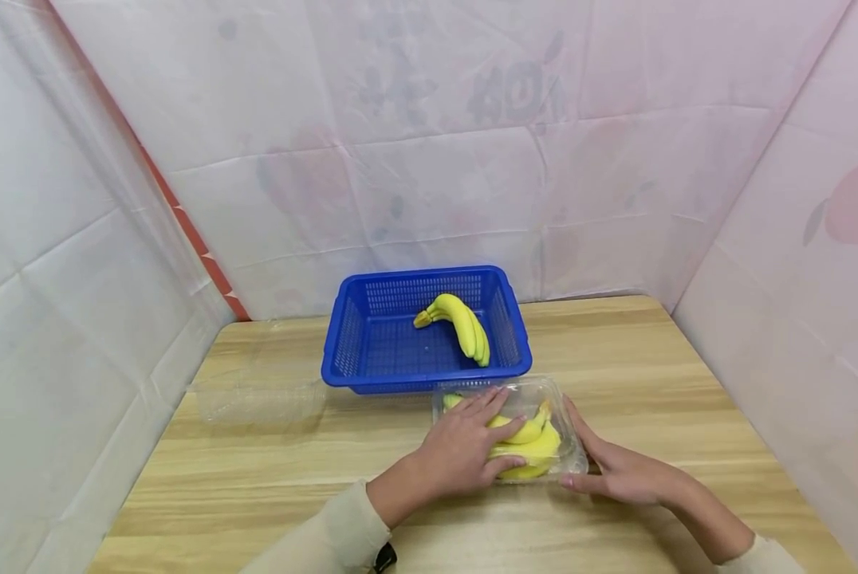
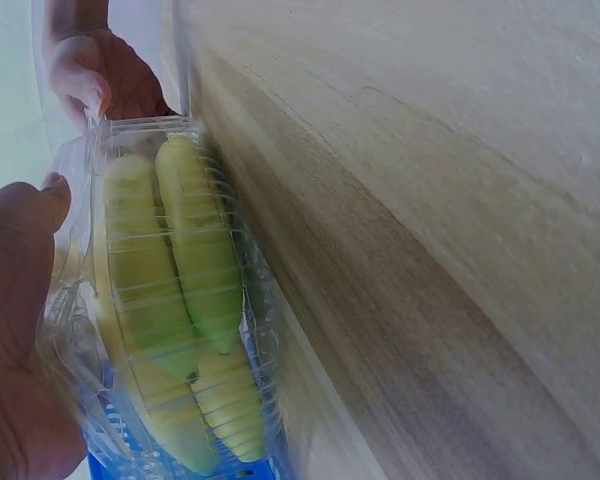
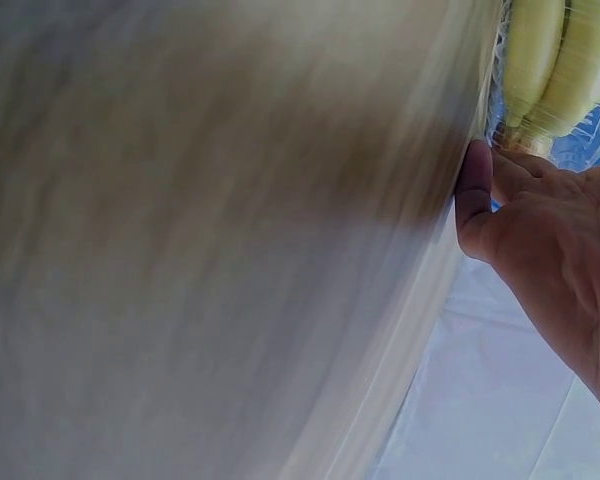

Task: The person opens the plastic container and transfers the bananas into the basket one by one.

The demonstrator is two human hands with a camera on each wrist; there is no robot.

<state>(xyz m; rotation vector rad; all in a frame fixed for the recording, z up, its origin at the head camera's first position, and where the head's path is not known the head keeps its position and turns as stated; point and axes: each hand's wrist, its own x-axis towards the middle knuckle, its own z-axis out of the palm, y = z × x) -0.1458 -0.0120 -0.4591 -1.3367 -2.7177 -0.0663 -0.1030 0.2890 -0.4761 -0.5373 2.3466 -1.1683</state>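
From the head camera, a clear plastic clamshell box [image 1: 544, 399] holding a bunch of bananas [image 1: 533, 442] sits on the wooden table [image 1: 651, 375], just in front of a blue basket [image 1: 371, 351]. The left hand [image 1: 465, 446] lies flat on top of the box, fingers straight and spread over the lid, pressing down on it. The right hand [image 1: 619, 470] rests against the box's right side and near corner, fingers extended along the wall and thumb along the near edge, so the box sits between the two hands. Inside the blue basket lies a second bunch of bananas [image 1: 461, 323], toward its right half. Another empty clear container [image 1: 260, 391] stands on the table to the left of the basket, well apart from the hands. Pale sheeting [image 1: 429, 159] walls in the table on three sides.

From the left wrist camera, the clamshell box [image 2: 240, 240] fills the lower left, its ribbed lid over the yellow-green bananas [image 2: 170, 290]. The left hand [image 2: 15, 340] lies against the lid, thumb tip near the box's upper edge. The right hand [image 2: 105, 75] shows at the box's far end, touching it. The table [image 2: 430, 250] runs alongside.

From the right wrist camera, the picture is mostly blurred table [image 3: 210, 240]. The right hand [image 3: 550, 240] is at the right edge, thumb straight and touching the box corner, with bananas [image 3: 555, 60] just above it.
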